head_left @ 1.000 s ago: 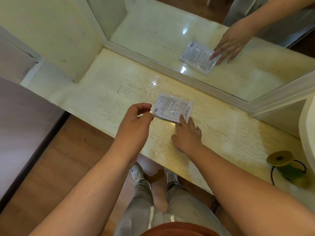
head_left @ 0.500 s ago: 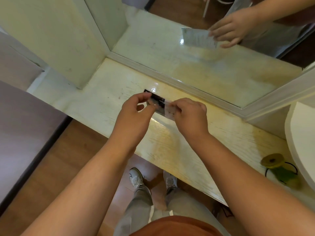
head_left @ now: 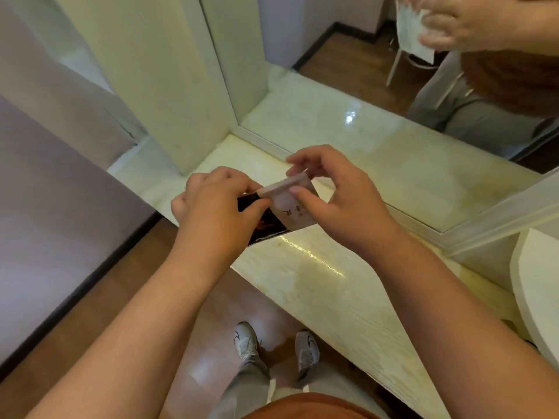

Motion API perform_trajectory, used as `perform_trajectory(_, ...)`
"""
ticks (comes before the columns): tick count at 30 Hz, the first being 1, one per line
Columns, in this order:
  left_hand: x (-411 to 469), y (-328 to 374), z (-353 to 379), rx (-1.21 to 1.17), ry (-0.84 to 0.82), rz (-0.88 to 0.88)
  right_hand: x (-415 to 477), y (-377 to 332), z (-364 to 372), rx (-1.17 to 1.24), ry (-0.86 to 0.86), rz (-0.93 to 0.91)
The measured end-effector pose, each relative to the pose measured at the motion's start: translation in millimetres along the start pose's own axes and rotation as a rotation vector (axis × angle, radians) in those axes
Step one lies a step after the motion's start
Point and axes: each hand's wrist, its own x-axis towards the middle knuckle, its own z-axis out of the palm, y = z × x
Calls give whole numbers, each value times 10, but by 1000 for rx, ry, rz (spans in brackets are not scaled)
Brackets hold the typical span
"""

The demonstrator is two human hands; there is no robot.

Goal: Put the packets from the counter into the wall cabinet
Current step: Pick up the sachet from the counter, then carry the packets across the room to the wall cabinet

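Both hands hold the packets above the pale counter (head_left: 317, 285), clear of its top. His left hand (head_left: 217, 213) pinches the dark-printed end between thumb and fingers; his right hand (head_left: 341, 204) grips the pale end of the packets (head_left: 290, 204), thumb on the face, fingertips curled over the upper edge. Behind, the mirror (head_left: 378, 122) repeats hands and packet.

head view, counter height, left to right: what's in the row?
Left hand → packets pinched between both hands → right hand → bare counter → curved white edge at far right.
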Motion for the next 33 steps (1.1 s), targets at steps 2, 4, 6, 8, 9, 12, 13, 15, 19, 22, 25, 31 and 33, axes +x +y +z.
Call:
perform_trajectory(2, -49, -70, -92, -182, 17, -81, -7, -18, 44, 128, 101, 150)
perform_trajectory(4, -88, -134, -182, -352, 54, -148, 2, -29, 116, 279, 101, 325)
perform_trajectory(6, -120, -196, -246, -558, 101, -225, 12, -42, 230, 446, 7, 443)
perform_trajectory(8, -179, -239, -289, -735, 133, -292, 20, -85, 359, 571, -82, 461)
perform_trajectory(9, -213, -267, -301, -796, 145, -315, 26, -119, 418, 608, -107, 446)
perform_trajectory(12, -329, -368, -353, -869, 198, -362, 61, -252, 569, 606, -131, 382)
perform_trajectory(13, -366, -403, -382, -868, 232, -392, 77, -304, 619, 550, -127, 337)
perform_trajectory(15, -435, -516, -440, -819, 321, -465, 111, -413, 742, 358, -117, 208)
perform_trajectory(19, -683, -793, -625, -564, 454, -466, 135, -634, 1016, -85, -82, -36)
perform_trajectory(22, -893, -957, -852, -340, 480, -376, 143, -783, 1230, -311, -116, -203)
perform_trajectory(25, -1063, -1140, -1069, -172, 440, -323, 136, -959, 1503, -410, -158, -342)
perform_trajectory(31, -1391, -1646, -1410, 23, 384, -378, 10, -1476, 2131, -400, -299, -511)
perform_trajectory(33, -1513, -1846, -1524, 45, 417, -415, -25, -1652, 2346, -353, -384, -494)
